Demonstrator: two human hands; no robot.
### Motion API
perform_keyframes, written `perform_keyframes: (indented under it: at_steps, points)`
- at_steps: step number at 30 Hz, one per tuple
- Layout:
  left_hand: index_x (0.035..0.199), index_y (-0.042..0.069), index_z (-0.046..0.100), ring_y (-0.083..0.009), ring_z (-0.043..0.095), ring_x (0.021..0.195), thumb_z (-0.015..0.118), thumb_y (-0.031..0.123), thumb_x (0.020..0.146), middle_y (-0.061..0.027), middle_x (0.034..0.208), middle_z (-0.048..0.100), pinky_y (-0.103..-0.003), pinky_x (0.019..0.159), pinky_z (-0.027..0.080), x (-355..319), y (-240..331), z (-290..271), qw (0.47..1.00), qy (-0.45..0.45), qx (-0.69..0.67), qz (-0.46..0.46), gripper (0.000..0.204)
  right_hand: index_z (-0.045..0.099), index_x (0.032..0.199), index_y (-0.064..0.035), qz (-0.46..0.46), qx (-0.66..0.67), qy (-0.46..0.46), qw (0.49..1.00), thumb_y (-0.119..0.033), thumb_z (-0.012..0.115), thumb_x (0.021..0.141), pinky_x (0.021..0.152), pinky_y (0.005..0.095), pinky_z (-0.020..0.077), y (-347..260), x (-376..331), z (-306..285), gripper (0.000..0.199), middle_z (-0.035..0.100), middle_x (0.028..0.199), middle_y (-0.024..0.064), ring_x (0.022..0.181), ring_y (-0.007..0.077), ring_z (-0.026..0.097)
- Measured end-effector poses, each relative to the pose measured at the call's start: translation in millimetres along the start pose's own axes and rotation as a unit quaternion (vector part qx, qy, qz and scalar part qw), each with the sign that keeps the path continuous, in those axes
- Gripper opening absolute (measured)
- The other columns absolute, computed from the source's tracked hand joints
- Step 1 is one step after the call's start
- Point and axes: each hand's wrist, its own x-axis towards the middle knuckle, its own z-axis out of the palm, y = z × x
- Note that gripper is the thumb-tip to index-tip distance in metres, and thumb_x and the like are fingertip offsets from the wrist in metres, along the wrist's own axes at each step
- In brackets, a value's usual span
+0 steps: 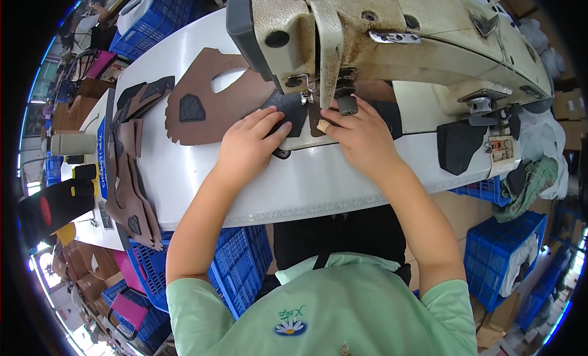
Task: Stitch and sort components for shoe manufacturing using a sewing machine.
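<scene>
A brown leather shoe-upper piece [211,123] with a black patch and a cut-out lies on the white table of a sewing machine [367,44]. Its right end, with dark material on it, runs under the presser foot [307,99]. My left hand [252,138] lies flat at that end, left of the foot, fingers stretched out. Right of the foot, my right hand [364,138] rests on a second brown and black piece [389,114], its fingers spread. A tan wrap covers one of its fingertips. The machine head hides part of the work around the needle.
More brown pieces [130,184] hang over the table's left edge. A black piece [458,146] lies at the right, near crumpled green cloth [533,187]. Blue crates [502,258] stand below on both sides. The machine arm overhangs the far side.
</scene>
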Motion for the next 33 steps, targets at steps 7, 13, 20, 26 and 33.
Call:
perform_keyframes:
  at_steps: [7,13,20,26,33]
  points:
    - [0.114,0.010,0.066,-0.0266,0.058,0.112,0.060,0.006,0.071,-0.0064,0.113,0.061,-0.038,0.082,0.052,11,3,3,1.000,0.010,0.025,-0.016,0.044,0.071,0.096,-0.0090,-0.009,0.023,0.018,1.000,-0.006,0.058,0.076,0.108,0.0439,0.0373,6,11,-3,0.024,0.069,0.101,0.0041,0.116,0.0237,0.056]
    - [0.111,0.009,0.066,-0.0242,0.058,0.107,0.061,0.009,0.076,-0.0062,0.110,0.060,-0.036,0.081,0.052,17,3,8,0.999,0.001,0.020,-0.025,0.036,0.071,0.092,-0.0089,-0.003,0.030,0.027,0.999,-0.008,0.059,0.077,0.103,0.0422,0.0429,10,14,-2,0.020,0.068,0.104,0.0051,0.117,0.0251,0.055]
    - [0.106,0.013,0.069,-0.0232,0.063,0.104,0.062,0.008,0.073,-0.0048,0.107,0.065,-0.035,0.077,0.054,12,-13,8,0.999,0.020,-0.022,0.024,0.034,0.070,0.088,-0.0089,0.007,0.032,0.033,0.999,-0.012,0.061,0.080,0.094,0.0386,0.0482,4,13,1,0.013,0.068,0.107,0.0059,0.116,0.0244,0.056]
    - [0.099,0.012,0.071,-0.0230,0.064,0.103,0.063,0.008,0.071,-0.0050,0.105,0.066,-0.035,0.073,0.055,13,-12,11,0.998,0.039,-0.019,0.041,0.030,0.070,0.084,-0.0078,-0.017,0.009,0.067,0.998,-0.014,0.063,0.081,0.091,0.0366,0.0501,9,10,11,0.010,0.069,0.103,0.0065,0.113,0.0231,0.059]
    - [0.100,0.011,0.071,-0.0220,0.061,0.099,0.063,0.008,0.074,-0.0044,0.101,0.062,-0.034,0.071,0.054,17,-7,12,0.998,0.048,-0.020,0.037,0.027,0.070,0.081,-0.0071,-0.010,0.022,0.068,0.997,-0.010,0.063,0.077,0.090,0.0347,0.0511,11,14,9,0.009,0.070,0.099,0.0059,0.111,0.0219,0.060]
